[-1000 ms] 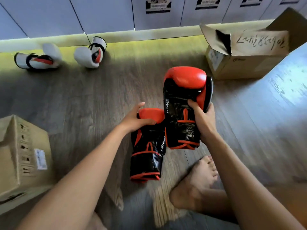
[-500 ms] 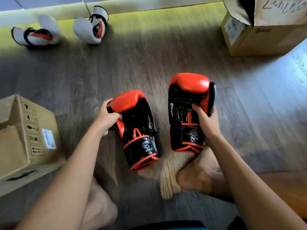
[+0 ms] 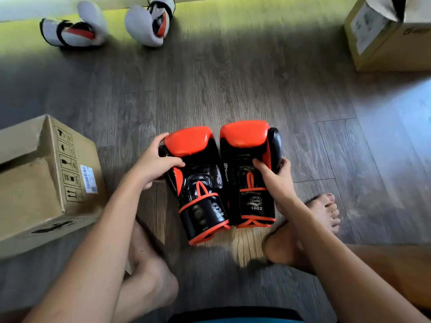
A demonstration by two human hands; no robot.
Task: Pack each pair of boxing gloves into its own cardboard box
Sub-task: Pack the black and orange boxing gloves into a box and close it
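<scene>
Two red-and-black boxing gloves lie palm up and side by side on the wooden floor, cuffs toward me. My left hand (image 3: 154, 163) grips the left glove (image 3: 200, 183) at its outer edge near the thumb. My right hand (image 3: 275, 178) grips the right glove (image 3: 245, 173) by its thumb side. A pair of white gloves, one (image 3: 74, 29) beside the other (image 3: 150, 22), lies by the far wall. One cardboard box (image 3: 44, 183) stands at my left, a second cardboard box (image 3: 387, 40) at the far right.
My bare feet rest on the floor, one below the gloves at the left (image 3: 149, 276), one to their right (image 3: 310, 222). A yellow-lit strip of floor runs along the far wall (image 3: 256, 15).
Both hands brought the red-and-black gloves together: the left glove was turned upright and moved right until it lies against the right glove, which came down to the floor. The view tilted downward.
</scene>
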